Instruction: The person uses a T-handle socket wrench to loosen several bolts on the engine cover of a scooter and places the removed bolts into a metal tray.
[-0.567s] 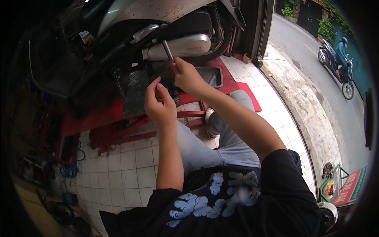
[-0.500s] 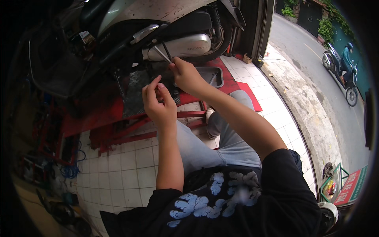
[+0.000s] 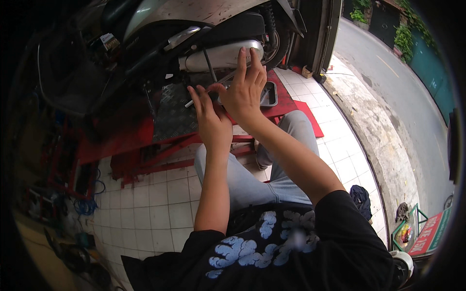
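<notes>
My right hand (image 3: 247, 94) is raised in front of the scooter's silver exhaust cover (image 3: 200, 61), its fingers stretched upward and its thumb pointing left. Close against it is my left hand (image 3: 213, 119), fingers extended toward the right thumb. A slim shiny metal rod (image 3: 226, 76) slants behind the fingers of both hands; one end shows beside the left fingertips. Whether either hand grips it is hidden. Just beyond stands a dark lever (image 3: 209, 65) at the scooter's side. The scooter (image 3: 233, 28) rests on a red lift platform (image 3: 116, 140) with a dark chequered metal plate (image 3: 170, 116).
A metal tray (image 3: 272, 99) with a tool in it sits on the platform right of my hands. Blue hose (image 3: 86, 206) lies coiled on the white tiled floor (image 3: 145, 213) at left. Dark cloth (image 3: 360, 201) lies at right, near the street (image 3: 383, 63).
My right hand has opened from its closed grip around the metal rod, its fingers now pointing up. My left hand has moved right, up against it. The motorbike rider has left the street view.
</notes>
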Action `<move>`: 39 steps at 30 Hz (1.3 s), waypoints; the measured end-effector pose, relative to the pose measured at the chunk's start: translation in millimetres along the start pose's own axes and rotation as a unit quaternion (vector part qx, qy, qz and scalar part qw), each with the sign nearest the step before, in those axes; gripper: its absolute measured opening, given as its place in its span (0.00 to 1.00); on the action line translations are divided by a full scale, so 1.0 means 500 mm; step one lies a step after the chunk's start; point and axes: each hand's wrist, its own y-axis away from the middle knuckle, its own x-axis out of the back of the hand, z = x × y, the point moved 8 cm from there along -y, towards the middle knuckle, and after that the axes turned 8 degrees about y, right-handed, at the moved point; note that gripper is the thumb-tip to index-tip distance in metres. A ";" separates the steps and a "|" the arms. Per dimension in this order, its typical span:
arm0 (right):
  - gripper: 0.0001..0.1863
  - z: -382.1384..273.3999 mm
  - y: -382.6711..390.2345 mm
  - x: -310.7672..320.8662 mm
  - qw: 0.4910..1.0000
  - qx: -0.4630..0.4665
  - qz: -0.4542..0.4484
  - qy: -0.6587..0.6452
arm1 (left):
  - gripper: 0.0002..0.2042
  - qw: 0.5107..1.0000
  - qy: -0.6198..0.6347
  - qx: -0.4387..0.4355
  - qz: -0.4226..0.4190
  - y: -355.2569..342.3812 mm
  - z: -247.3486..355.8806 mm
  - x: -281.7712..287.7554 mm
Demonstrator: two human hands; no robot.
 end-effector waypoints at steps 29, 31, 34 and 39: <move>0.58 0.005 -0.022 0.014 0.999 -0.037 -0.036 0.006 | 0.30 0.999 0.021 0.022 -0.045 0.003 -0.049 -0.020; 0.60 0.035 -0.013 -0.009 0.990 -0.094 -0.007 -0.106 | 0.30 0.988 0.126 0.049 -0.070 0.016 -0.060 -0.059; 0.40 0.052 0.024 -0.097 0.894 -0.212 -0.228 -0.324 | 0.28 0.970 0.133 0.102 -0.174 0.027 -0.060 -0.090; 0.20 0.018 0.030 -0.113 0.890 -0.112 -0.362 -0.255 | 0.23 0.965 -0.042 0.137 -0.220 0.006 -0.090 -0.052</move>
